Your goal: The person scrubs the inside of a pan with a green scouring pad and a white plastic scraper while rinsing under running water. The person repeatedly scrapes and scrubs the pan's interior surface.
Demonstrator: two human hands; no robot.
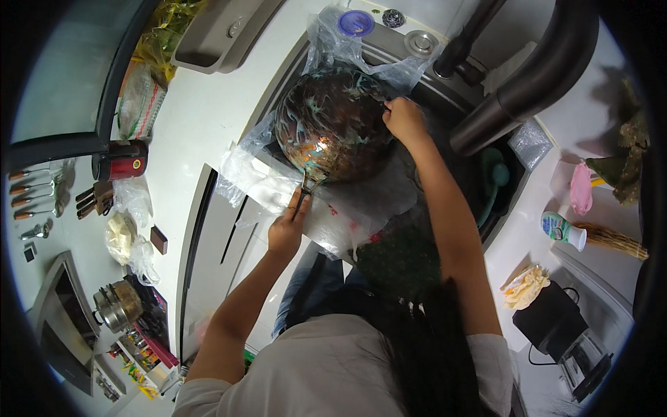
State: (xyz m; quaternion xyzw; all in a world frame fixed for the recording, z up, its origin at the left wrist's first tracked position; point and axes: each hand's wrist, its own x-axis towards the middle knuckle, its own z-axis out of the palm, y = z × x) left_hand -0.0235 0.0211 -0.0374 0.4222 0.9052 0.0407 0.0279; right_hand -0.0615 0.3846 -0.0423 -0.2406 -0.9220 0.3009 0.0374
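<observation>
An upturned wok (333, 125) lies over the sink, its round, dark brown underside facing up. Blue-green streaks of paste or foam smear that surface, and a patch near the handle shines. My left hand (286, 229) grips the wok's dark handle (300, 200), fingers stretched along it. On the opposite side, my right hand (407, 121) is closed at the rim; its fingers hide most of what it grips, apparently a small side handle. Clear plastic sheeting (338, 221) spreads beneath the wok and hangs toward me over the counter edge.
A black faucet (500, 107) arches in from the right. Behind the wok are a purple lid (356, 23), a steel wool ball (393, 18) and a sink strainer (421, 44). A green brush (492, 180) lies in the sink. A grey basin (221, 34) sits on the left counter.
</observation>
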